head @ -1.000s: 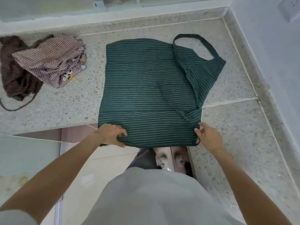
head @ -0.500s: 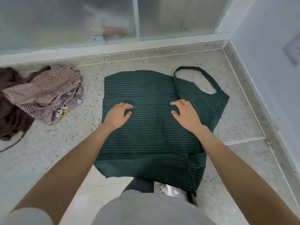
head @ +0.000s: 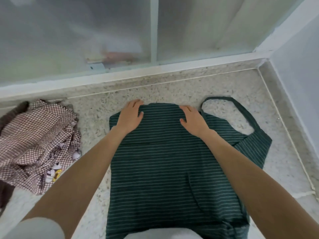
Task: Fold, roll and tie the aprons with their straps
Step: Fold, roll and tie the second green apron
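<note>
Both hands lay flat on the far edge of the green striped apron (head: 165, 169), fingers spread and nearly straight, each grip open and holding nothing. The left hand (head: 130, 116) pressed the cloth with its fingertips reaching just past the fabric's edge onto the counter (head: 96, 109); the right hand (head: 193, 119) pressed beside it, the two a little apart. The flat palms appeared meant to smooth and pin a fold, whose line ran across the apron just behind the wrists. The apron lay spread across the middle of the speckled counter, its near end hanging over the counter's front edge. Its neck strap (head: 241, 111) looped out toward the counter's far right corner, free and seemingly kept clear for tying. A crumpled checked apron (head: 34, 144) waited at the counter's left edge, well apart, beneath the frosted window (head: 77, 40).
</note>
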